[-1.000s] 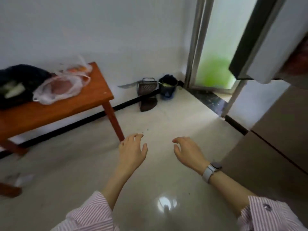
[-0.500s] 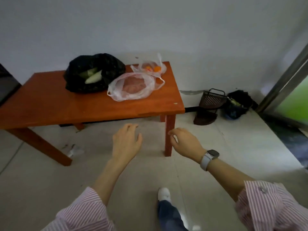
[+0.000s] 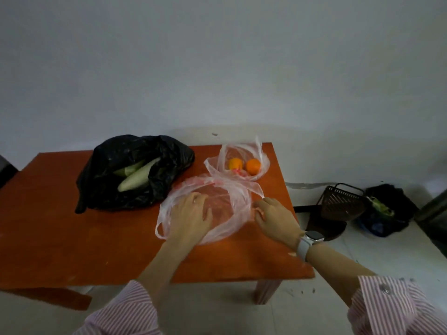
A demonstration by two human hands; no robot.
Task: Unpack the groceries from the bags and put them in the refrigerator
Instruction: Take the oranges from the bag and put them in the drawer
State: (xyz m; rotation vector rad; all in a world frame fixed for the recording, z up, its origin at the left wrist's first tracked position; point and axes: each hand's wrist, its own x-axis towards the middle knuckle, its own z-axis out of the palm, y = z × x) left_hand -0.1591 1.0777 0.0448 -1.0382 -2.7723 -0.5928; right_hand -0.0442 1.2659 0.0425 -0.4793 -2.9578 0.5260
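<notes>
Both hands are on the clear bag (image 3: pixel 219 209) on the table (image 3: pixel 72 238): the left hand (image 3: pixel 191 216) rests flat on it, while the right hand (image 3: pixel 274 217) pinches its rim. Behind lie a black bag (image 3: pixel 116 189) of cucumbers (image 3: pixel 137 177) and a small bag (image 3: pixel 263 163) holding oranges (image 3: pixel 252 166); no writing is legible.

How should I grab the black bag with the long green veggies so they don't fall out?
Probably best to gather the black bag at its open mouth, coming from above on the side facing the clear bags. The pale green vegetables poke out of that opening, tips toward the wall, so bunching the rim upward should keep them inside.
</notes>
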